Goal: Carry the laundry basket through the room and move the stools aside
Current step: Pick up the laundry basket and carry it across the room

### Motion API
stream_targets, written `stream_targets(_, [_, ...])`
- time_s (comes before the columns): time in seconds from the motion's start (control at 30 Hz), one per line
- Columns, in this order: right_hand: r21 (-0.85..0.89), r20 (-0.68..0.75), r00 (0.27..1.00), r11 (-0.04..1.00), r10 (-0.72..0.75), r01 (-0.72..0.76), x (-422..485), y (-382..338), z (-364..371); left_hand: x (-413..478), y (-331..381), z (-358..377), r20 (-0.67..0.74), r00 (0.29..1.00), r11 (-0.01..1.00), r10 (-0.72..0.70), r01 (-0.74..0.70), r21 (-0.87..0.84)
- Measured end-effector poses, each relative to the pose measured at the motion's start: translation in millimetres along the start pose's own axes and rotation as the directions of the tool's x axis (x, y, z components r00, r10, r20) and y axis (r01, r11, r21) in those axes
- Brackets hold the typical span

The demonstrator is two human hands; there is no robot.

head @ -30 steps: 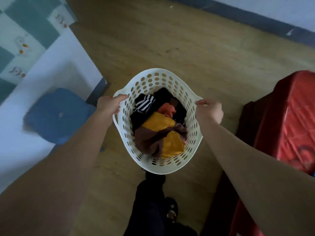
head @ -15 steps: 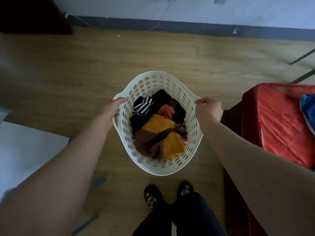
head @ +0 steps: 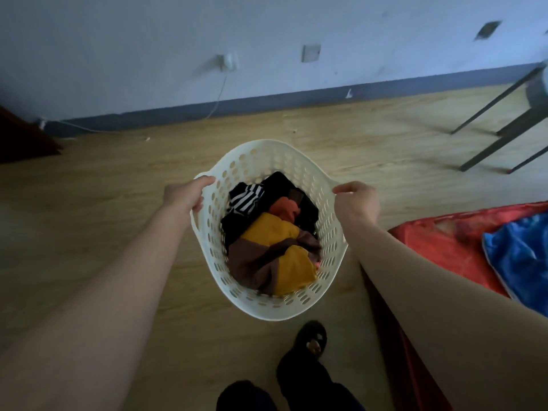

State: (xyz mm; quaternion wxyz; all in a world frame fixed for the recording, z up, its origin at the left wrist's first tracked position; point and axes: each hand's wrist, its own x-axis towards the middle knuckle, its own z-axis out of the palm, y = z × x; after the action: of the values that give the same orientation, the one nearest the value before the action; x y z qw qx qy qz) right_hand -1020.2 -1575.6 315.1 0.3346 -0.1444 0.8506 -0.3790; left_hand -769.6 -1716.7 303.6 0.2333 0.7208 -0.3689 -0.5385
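A pale blue wall (head: 267, 31) is running across the top, a dark baseboard (head: 296, 99) lining its foot. On the wall a plug (head: 227, 61) is sitting beside a square switch plate (head: 310, 53), its white cord (head: 218, 97) trailing down toward the wooden floor (head: 103, 209). Below the wall, at the right edge, a red cover (head: 444, 244) is lying under a blue cloth (head: 522, 256).

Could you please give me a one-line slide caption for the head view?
Both hands, left and right, carry a white basket of clothes over a wooden floor.
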Motion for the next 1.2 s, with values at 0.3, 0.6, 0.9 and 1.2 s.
stream_targets(0.3, [0.055, -0.167, 0.981, 0.994, 0.099, -0.091, 167.7, -66.4, -44.6, 82.9, 124.3, 163.5, 0.114, 0.993, 0.997, 0.023, -0.031, 0.07])
stream_targets(0.6, [0.186, -0.336, 0.901, 0.957, 0.275, -0.223, 342.8, -116.2, -100.3, 163.7, 246.7, 359.7, 0.351, 0.936, 0.978, 0.011, -0.084, 0.192])
stream_targets(0.9, [0.277, -0.365, 0.856, 0.92, 0.367, -0.277, 490.5, -126.3, -164.5, 207.7, 317.5, 529.5, 0.413, 0.911, 0.934, -0.018, -0.131, 0.331])
stream_targets(1.2, [0.284, -0.338, 0.83, 0.889, 0.443, -0.359, 650.1, -103.6, -218.2, 255.0, 344.3, 719.3, 0.43, 0.898, 0.91, -0.088, -0.103, 0.402])
